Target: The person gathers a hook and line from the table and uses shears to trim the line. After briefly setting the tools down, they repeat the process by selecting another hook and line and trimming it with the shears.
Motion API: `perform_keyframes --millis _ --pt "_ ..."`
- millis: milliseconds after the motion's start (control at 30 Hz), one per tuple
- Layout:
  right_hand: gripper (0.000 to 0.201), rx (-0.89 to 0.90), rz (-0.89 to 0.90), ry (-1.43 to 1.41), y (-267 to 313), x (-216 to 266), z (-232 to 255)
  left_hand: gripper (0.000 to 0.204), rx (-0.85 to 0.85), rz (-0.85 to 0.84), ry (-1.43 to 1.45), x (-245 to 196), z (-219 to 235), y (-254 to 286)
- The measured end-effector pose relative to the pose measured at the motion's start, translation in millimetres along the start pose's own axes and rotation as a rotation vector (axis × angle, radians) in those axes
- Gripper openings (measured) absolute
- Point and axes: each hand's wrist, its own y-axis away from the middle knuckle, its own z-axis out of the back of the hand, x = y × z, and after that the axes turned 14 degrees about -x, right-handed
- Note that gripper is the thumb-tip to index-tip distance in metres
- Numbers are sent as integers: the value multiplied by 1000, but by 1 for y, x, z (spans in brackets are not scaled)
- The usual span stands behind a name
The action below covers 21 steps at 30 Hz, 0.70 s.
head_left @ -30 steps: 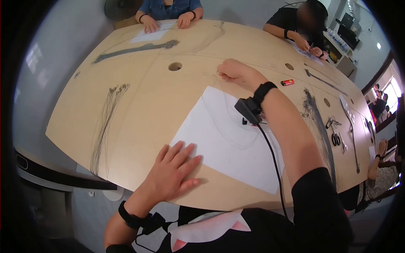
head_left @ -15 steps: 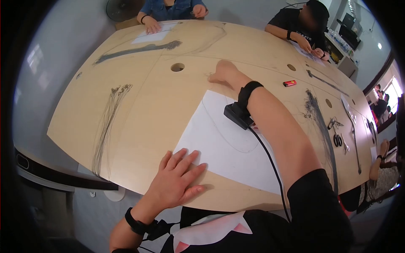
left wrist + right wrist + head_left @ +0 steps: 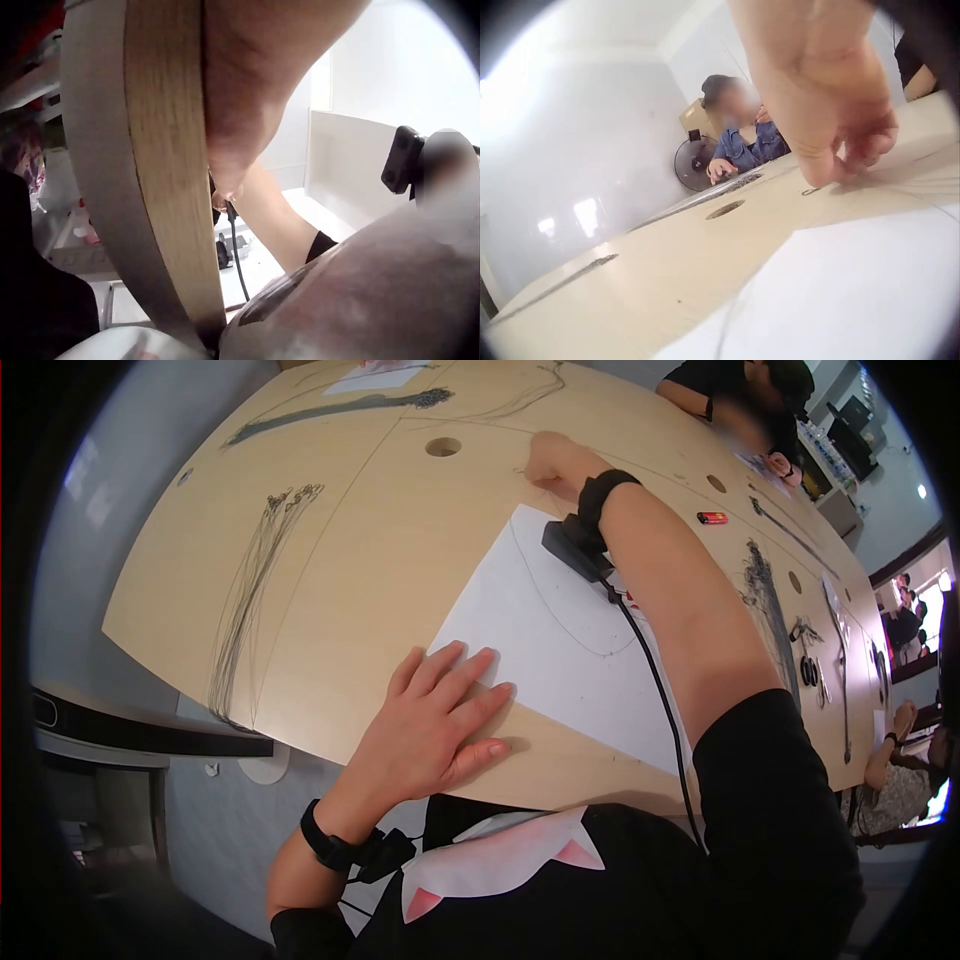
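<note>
My left hand (image 3: pixel 425 725) lies flat with fingers spread, its fingertips over the edge of a white sheet of paper (image 3: pixel 560 670). Past the sheet's far corner, my right hand (image 3: pixel 558 463) is low over the wooden table, fingers curled. Seen from the right wrist, its thumb and fingertips pinch a thin dark strand, and a small loop (image 3: pixel 810 192) pokes out beside the thumb. Another thin strand (image 3: pixel 605 655) curves across the paper. Part of the sheet is hidden under my right forearm. The left wrist view shows mostly the table edge (image 3: pixel 169 165) and the hand's underside.
A bundle of thin dark strands with curled ends (image 3: pixel 255 590) lies at left, and a denser bundle (image 3: pixel 340 415) at the back. To the right are a red lighter-like object (image 3: pixel 712 518), another bundle (image 3: pixel 765 595) and scissors (image 3: pixel 810 670). A round hole (image 3: pixel 443 447) pierces the table. Other people sit around.
My right hand has turned over and shifted slightly left past the paper's corner, its fingers now down near the table. The head view has tilted down. My left hand keeps its place by the paper.
</note>
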Motion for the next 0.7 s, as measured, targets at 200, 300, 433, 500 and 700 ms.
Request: perform_keyframes --millis 200,300,433,500,700 --pt "15 -426 -170 -1158 62 -31 -3 46 -25 -3 13 -1 0 2" --pt "14 -380 -105 -1169 55 -36 -5 45 -31 -3 6 -3 0 1" --pt "16 -526 43 -884 47 -21 0 45 -35 -2 -11 -3 0 2" --pt "17 -670 163 -640 38 -12 -3 44 -33 0 6 -2 0 3" --pt "14 -472 249 -435 64 1 21 44 -19 11 17 -1 1 2"
